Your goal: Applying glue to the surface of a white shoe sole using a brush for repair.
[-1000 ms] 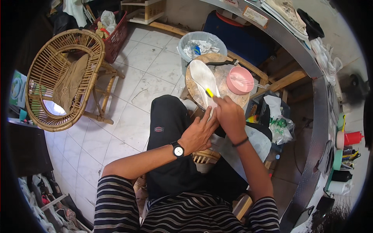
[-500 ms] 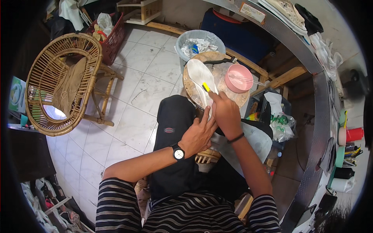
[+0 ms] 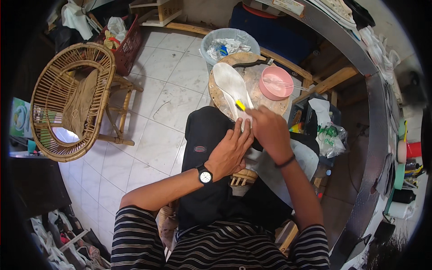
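A white shoe sole (image 3: 230, 80) lies slanting on a round, worn wooden board (image 3: 265, 107), its toe end pointing away from me. My left hand (image 3: 230, 148) holds the sole's near end, fingers laid over its surface and the thumb lower down. A small brush with a yellow head (image 3: 240, 105) is closed in my right hand (image 3: 270, 132). The brush head touches the sole around its narrow middle; most of the handle is hidden by my fingers. To the right on the board stands a pink bowl (image 3: 276, 83), with a pale, thin-handled tool resting across it.
Behind the board is a lined waste bin (image 3: 230, 45) with crumpled paper. A dark strap-like item (image 3: 252, 63) lies at the board's far edge. A rattan chair (image 3: 74, 101) stands left. Plastic bags (image 3: 330, 139) fill a container at right, beside a metal-edged shelf (image 3: 373, 112).
My right hand has shifted slightly right and nearer to me, bringing the brush head a little down the sole. My left hand still rests on the near end.
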Tool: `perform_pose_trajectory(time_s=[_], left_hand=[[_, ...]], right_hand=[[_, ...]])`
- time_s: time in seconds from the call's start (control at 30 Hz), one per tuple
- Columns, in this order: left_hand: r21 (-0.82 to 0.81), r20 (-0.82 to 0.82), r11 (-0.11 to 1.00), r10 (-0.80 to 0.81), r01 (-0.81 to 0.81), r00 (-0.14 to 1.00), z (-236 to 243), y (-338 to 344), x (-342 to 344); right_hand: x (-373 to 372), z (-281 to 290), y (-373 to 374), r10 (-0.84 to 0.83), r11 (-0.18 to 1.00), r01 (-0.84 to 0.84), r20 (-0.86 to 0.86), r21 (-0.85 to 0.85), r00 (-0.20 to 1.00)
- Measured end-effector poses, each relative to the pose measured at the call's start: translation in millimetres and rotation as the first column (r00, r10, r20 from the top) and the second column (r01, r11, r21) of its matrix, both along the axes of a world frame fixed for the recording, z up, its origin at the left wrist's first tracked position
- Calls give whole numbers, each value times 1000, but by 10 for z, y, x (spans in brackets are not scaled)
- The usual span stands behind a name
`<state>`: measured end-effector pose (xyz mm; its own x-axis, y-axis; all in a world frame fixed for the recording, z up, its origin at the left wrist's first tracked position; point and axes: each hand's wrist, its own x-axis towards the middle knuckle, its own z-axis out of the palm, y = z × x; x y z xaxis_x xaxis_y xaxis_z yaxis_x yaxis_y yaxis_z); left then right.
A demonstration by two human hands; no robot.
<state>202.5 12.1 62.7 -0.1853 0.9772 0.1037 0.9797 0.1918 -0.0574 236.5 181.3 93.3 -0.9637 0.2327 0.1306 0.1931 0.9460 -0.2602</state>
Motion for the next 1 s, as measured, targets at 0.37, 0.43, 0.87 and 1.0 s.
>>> perform_pose_trajectory(time_s=[0.37, 0.43, 0.87, 1.0], left_hand=[[-18, -45, 1000, -2, 1, 999, 41, 8, 18], [-33, -13, 999, 5, -6, 1000, 51, 7, 13], [-35, -13, 999, 3, -4, 1000, 32, 7, -1], [-29, -16, 1000, 3, -3, 1000, 38, 17, -9]], right_hand=[[19, -94, 77, 94, 995, -97, -156, -10, 983], [-111, -94, 94, 92, 993, -69, -250, 100, 964], [-121, -110, 74, 21, 1000, -20, -99, 7, 995], [-32, -99, 118, 84, 994, -92, -117, -62, 990]])
